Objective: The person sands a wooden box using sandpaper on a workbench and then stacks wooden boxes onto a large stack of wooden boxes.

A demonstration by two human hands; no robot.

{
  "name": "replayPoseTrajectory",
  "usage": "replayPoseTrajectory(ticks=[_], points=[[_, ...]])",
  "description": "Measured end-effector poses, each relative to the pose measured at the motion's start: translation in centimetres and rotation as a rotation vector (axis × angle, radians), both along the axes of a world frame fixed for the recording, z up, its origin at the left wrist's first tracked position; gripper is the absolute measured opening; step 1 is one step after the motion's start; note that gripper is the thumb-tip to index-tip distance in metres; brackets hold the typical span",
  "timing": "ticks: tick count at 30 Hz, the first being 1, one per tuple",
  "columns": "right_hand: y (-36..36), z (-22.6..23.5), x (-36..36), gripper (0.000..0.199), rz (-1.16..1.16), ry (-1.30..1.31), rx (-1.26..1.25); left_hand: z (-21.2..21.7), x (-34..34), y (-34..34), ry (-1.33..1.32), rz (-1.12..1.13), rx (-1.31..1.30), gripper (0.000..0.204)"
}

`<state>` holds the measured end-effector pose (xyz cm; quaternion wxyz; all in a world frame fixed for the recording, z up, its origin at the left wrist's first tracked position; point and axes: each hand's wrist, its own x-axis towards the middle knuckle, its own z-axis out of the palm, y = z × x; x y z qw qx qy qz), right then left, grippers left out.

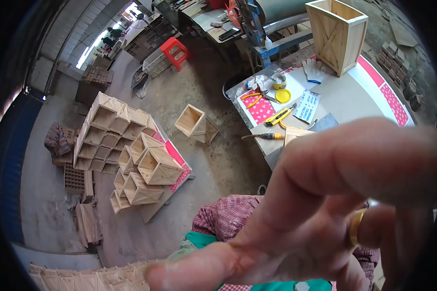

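While L-hand fingers (pixel 354 160) spread wide, tapered wd box (pixel 327 41) w/ X-brace stands nr knit glove (pixel 313 72).

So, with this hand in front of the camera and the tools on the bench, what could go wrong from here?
The hand hides part of the bench from the camera, so a mishap there could go unrecorded. The yellow utility knife lies loose and might nick someone reaching across. The small can looks open, with a yellow lid beside it, so a bump could spill it.
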<state>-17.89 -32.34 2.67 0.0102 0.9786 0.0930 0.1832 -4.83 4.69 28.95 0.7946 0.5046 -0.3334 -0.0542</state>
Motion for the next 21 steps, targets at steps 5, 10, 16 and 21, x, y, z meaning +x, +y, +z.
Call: replayPoseTrajectory(ticks=[5,10,16,21], points=[[-0.4,-1.5,0.1,0.047,0.014,0.033,-0.023,0.9,-0.6,1.1,-0.051,0.006,-0.009,0.086],[1.1,-0.9,0.8,0.052,-0.017,0.128,-0.032,2.0,-0.3,2.1,-0.104,0.02,-0.023,0.083],[1.1,-2.1,1.5,0.053,-0.013,0.122,-0.015,3.2,-0.2,3.6,-0.164,0.02,-0.056,0.079],[0.3,-3.1,0.9,0.055,0.035,0.042,0.002,3.9,-2.0,4.3,-0.198,0.014,-0.084,0.076]])
